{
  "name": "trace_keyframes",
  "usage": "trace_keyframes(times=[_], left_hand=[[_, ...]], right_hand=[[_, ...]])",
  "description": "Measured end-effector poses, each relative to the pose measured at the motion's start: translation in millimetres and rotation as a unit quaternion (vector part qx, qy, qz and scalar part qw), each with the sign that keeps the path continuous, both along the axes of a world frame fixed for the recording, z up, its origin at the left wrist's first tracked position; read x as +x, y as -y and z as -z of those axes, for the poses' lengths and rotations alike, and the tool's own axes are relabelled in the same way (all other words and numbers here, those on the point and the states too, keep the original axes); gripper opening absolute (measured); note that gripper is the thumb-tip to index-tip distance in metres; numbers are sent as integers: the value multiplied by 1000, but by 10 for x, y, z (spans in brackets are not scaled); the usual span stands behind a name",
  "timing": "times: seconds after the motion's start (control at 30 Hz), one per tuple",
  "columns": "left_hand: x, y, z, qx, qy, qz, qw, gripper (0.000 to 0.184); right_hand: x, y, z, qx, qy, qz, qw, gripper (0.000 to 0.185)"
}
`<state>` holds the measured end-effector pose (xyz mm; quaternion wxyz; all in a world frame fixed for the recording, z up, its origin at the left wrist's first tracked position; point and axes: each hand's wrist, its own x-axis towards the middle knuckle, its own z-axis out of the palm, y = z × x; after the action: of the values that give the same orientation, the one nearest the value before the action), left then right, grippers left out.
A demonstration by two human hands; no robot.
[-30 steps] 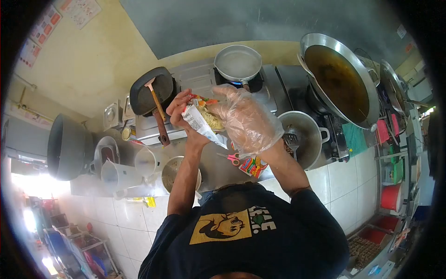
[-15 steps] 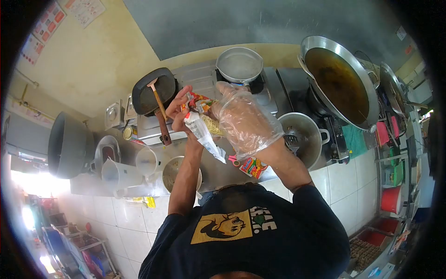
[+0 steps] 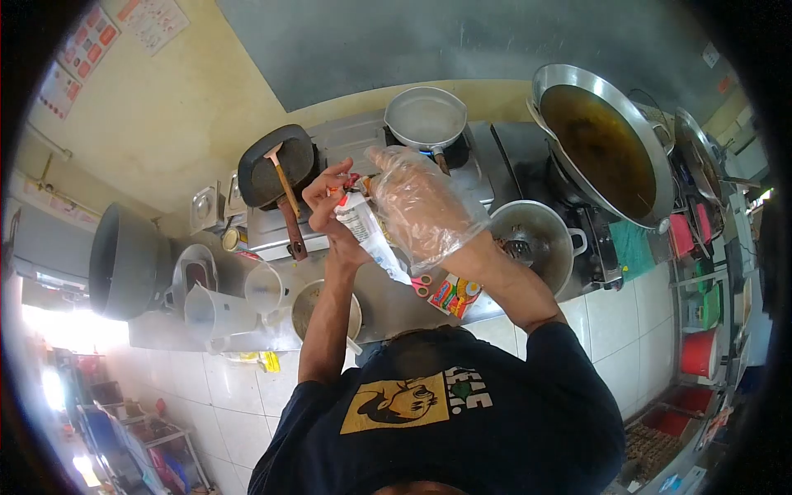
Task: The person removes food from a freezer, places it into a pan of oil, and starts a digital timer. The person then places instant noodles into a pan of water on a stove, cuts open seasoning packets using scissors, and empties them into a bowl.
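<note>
My left hand [image 3: 328, 198] grips an opened instant noodle packet [image 3: 361, 227], its white back turned up and its lower end hanging over the counter. Against the packet's other side is my right hand [image 3: 419, 202], in a loose clear plastic glove. The gloved fingers are curled, and what they hold is hidden. No noodles show now. Below the hands, pink-handled scissors [image 3: 421, 285] lie on the steel counter [image 3: 388, 318]. Beside them rests a second, colourful noodle packet [image 3: 454, 295].
A light saucepan [image 3: 426, 117] sits over a blue flame behind my hands. A dark square pan [image 3: 260, 183] with a wooden-handled tool stands left. To the right are a pot [image 3: 561, 276] with a utensil inside and a big wok [image 3: 540, 87] of dark oil. Plastic jugs [image 3: 213, 312] stand at left.
The noodle block that showed between the hands is now out of sight behind my right hand. That hand has shifted slightly left, and more of the scissors shows.
</note>
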<state>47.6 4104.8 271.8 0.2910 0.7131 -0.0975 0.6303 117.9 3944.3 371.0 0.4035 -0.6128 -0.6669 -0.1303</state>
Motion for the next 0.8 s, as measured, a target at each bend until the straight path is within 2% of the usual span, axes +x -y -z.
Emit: trace_keyframes(times=[0.17,0.27,0.33,0.37,0.4,0.47,0.57,0.67,0.77,0.8], left_hand=[[-59,62,5,9,-41,-22,999,69],[-80,59,-16,17,-90,-30,995,79],[-66,42,11,15,-121,-38,992,85],[-45,25,71,3,-144,-57,988,86],[-29,11,133,-10,-167,-76,983,87],[-37,25,224,-28,-184,-76,980,88],[-48,78,310,-28,-209,-100,972,89],[-29,66,461,-83,-225,-114,964,92],[-31,63,543,-103,-218,-99,965,96],[-34,77,545,-129,-220,-89,963,97]], right_hand=[[182,-304,261,-75,79,20,994,18],[232,-354,357,-106,11,38,994,14],[303,-417,398,-120,-61,54,989,20],[391,-465,542,-121,-61,51,990,20],[514,-516,767,-14,-22,22,999,23],[558,-538,901,92,15,-7,996,28],[466,-457,857,72,-40,51,995,27],[442,-449,724,71,-56,27,996,26],[459,-476,725,-5,-139,-4,990,26],[455,-455,657,-45,-202,-12,978,26]])
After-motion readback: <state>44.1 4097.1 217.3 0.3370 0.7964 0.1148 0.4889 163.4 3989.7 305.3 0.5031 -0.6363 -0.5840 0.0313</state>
